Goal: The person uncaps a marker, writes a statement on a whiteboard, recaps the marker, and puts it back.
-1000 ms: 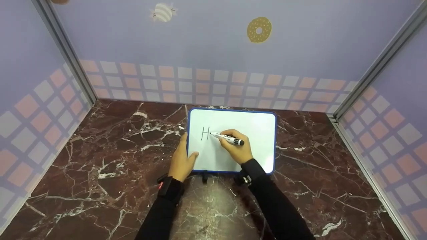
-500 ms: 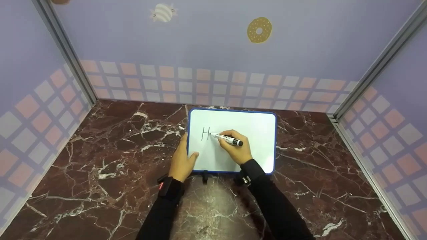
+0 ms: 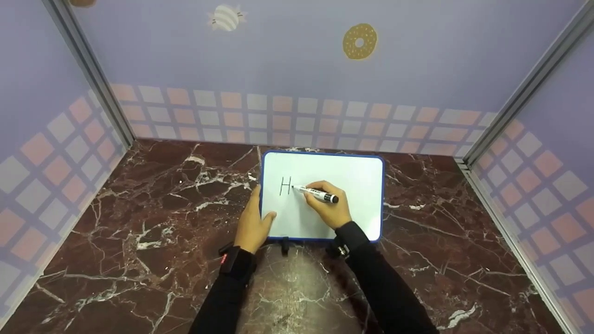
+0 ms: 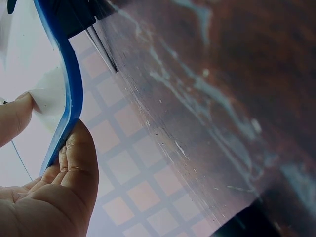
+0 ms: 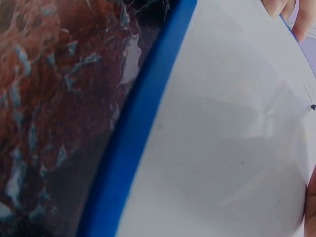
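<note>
A whiteboard (image 3: 345,171) with a blue rim stands on the marble table, bearing a thin letter H (image 3: 286,185) on its left part. My left hand (image 3: 253,225) grips the board's lower left side; the left wrist view shows its thumb over the white face and its fingers (image 4: 79,158) along and behind the blue rim (image 4: 74,94). Pinched in my right hand (image 3: 332,211) is a white marker (image 3: 324,195) with a black end, its tip just right of the H. In the right wrist view, only the dark marker tip (image 5: 313,107) shows at the right edge.
Dark red marble tabletop (image 3: 185,241) surrounds the board. Behind it rises a lilac wall (image 3: 287,60) with pink and white squares, and side panels flank both sides. Below the board's bottom edge a black foot (image 3: 285,246) sticks out.
</note>
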### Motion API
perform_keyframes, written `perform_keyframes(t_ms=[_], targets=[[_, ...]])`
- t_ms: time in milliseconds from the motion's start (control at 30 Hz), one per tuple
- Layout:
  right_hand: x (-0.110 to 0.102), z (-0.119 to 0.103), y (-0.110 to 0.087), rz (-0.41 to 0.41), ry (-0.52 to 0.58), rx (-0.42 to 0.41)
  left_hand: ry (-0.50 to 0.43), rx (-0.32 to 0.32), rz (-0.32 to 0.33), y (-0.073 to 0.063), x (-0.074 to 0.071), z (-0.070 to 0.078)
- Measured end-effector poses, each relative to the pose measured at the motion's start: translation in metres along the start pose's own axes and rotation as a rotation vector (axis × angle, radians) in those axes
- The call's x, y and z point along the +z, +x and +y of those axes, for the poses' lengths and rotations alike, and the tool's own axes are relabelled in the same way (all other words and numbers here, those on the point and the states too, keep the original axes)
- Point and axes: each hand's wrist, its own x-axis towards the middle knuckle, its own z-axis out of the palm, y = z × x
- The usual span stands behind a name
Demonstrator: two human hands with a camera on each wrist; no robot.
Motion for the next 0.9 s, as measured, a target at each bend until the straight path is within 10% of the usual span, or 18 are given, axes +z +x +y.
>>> perform_keyframes(t_ms=[900], targets=[[-0.0067, 0.0076, 0.0011, 0.044, -0.003, 0.009, -0.005, -0.01, -0.007, -0.0006, 0.0002, -0.0001]])
